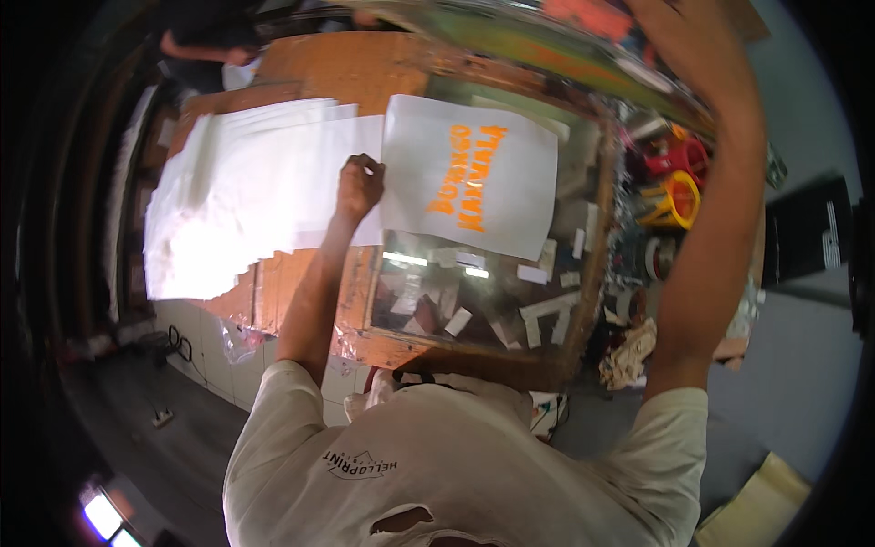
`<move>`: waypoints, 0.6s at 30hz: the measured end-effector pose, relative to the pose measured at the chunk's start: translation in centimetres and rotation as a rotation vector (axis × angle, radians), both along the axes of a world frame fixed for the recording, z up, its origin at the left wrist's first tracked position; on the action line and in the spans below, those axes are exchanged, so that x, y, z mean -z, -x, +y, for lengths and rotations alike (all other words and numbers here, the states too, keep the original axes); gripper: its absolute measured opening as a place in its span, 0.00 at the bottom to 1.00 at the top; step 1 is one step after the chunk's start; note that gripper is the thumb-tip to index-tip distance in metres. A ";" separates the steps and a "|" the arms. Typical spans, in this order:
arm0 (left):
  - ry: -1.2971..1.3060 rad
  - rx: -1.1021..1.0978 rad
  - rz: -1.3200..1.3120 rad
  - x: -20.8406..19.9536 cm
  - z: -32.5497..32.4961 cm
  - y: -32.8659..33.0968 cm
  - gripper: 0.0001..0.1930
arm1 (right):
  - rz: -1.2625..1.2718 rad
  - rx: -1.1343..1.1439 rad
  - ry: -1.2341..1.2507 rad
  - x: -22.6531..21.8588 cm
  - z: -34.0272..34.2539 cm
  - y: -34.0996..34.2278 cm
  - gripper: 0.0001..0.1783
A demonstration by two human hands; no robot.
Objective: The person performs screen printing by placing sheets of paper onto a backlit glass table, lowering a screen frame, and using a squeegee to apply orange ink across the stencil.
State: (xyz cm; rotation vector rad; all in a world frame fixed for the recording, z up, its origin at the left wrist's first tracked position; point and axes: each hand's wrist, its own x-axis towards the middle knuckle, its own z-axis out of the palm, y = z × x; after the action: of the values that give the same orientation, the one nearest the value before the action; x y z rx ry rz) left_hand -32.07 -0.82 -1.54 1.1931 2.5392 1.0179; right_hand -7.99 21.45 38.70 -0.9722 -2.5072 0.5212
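Observation:
My left hand (360, 182) pinches the left edge of a white sheet printed with orange letters (469, 178). The sheet lies over the far part of a glass plate in a wooden frame (474, 310); the glass carries several strips of white tape. My right arm (720, 201) reaches up along the right side toward a raised green and orange printing screen (510, 36). The right hand itself is cut off by the top edge of the picture.
A spread stack of white sheets (255, 201) lies left of my left hand on the wooden table. Red (679, 155) and yellow (674, 196) containers, a tape roll (656, 260) and a rag (629, 351) crowd the right side. Another person (210, 46) is at the far left.

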 end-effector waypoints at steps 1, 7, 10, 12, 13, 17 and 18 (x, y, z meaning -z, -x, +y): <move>0.056 -0.061 0.061 0.0 -2.0 3.4 0.09 | -0.011 -0.007 -0.005 0.7 1.9 -0.4 0.25; 0.304 -0.508 0.550 -8.3 -15.4 18.8 0.16 | 0.058 0.037 -0.120 2.5 4.0 -1.4 0.36; 0.182 -0.672 0.822 -9.9 -17.2 17.5 0.22 | 0.023 0.041 -0.120 3.3 5.0 -1.7 0.37; -0.034 -0.546 0.379 -8.2 -16.3 12.6 0.18 | -0.015 0.001 -0.114 3.0 4.7 -1.3 0.37; -0.140 -0.487 0.361 -5.8 -14.8 8.7 0.18 | -0.022 -0.015 -0.114 2.8 4.8 -1.3 0.36; -0.020 -0.182 0.080 -0.3 -9.9 -5.4 0.21 | -0.020 -0.055 -0.122 3.2 5.7 -1.8 0.34; 0.040 -0.139 0.108 0.1 -9.6 -7.0 0.19 | -0.016 -0.048 -0.147 3.3 5.5 -2.0 0.34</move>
State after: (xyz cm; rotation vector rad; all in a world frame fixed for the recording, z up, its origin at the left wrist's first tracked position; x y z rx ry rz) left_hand -25.08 -10.43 -1.67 1.1028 2.7465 0.9501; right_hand -6.04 26.95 35.39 -0.8658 -2.5477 0.3385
